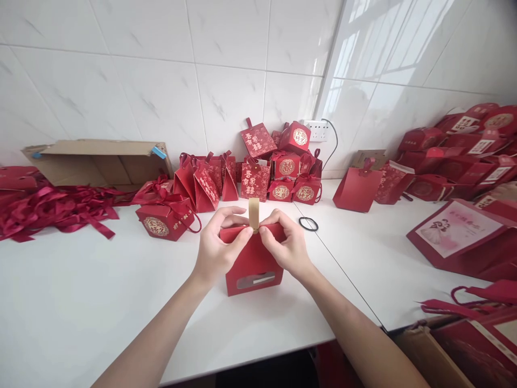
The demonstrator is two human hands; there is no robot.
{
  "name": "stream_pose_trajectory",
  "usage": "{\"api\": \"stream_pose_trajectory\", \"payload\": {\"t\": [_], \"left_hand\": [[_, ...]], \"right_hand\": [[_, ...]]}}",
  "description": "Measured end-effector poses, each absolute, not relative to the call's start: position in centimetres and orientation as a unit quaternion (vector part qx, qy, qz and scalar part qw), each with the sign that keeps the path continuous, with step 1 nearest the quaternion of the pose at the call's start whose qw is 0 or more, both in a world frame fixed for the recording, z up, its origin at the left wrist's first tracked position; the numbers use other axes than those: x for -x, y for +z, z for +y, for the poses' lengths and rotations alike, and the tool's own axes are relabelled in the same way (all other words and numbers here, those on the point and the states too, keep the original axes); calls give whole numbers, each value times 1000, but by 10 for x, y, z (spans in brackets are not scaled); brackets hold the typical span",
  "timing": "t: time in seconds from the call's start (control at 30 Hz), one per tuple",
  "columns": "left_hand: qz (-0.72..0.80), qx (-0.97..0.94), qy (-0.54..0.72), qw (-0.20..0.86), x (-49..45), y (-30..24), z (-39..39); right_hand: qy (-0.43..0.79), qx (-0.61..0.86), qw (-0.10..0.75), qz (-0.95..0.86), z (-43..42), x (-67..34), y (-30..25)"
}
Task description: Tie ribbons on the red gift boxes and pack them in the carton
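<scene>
A red gift box (254, 261) with an oval window low on its front stands upright on the white table before me. From the middle of its top edge a gold ribbon loop (253, 211) sticks up. My left hand (221, 240) pinches the box's top edge just left of the ribbon, thumb in front and fingers behind. On the other side, my right hand (286, 240) pinches the same edge close to the ribbon's base. Both thumbs nearly meet there. The fingertips behind the box are partly hidden.
Several finished-looking red boxes (255, 180) stand along the tiled wall. Red ribbons (52, 207) lie heaped at left beside a cardboard box (100, 161). A black band (308, 223) lies right of my hands. Stacked red boxes (456, 145) crowd the right side.
</scene>
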State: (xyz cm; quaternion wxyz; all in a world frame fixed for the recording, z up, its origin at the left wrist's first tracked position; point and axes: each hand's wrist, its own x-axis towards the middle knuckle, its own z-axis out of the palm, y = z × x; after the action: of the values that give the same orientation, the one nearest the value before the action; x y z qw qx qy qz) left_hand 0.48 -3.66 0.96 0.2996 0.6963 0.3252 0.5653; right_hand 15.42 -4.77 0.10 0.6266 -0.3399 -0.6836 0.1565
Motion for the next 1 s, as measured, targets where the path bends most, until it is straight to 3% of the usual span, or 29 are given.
{"api": "stream_pose_trajectory", "payload": {"t": [0.63, 0.8, 0.87, 1.0], "left_hand": [[323, -702, 556, 306, -4, 5, -33], [315, -693, 534, 367, 0, 0, -30], [276, -691, 519, 420, 1, -7, -24], [255, -684, 494, 471, 2, -23, -12]], "right_hand": [[179, 342, 619, -684, -45, -157, -1], [213, 349, 615, -675, -47, -157, -2], [230, 365, 638, -638, -43, -160, -3], [280, 409, 761, -419, -21, -175, -10]]}}
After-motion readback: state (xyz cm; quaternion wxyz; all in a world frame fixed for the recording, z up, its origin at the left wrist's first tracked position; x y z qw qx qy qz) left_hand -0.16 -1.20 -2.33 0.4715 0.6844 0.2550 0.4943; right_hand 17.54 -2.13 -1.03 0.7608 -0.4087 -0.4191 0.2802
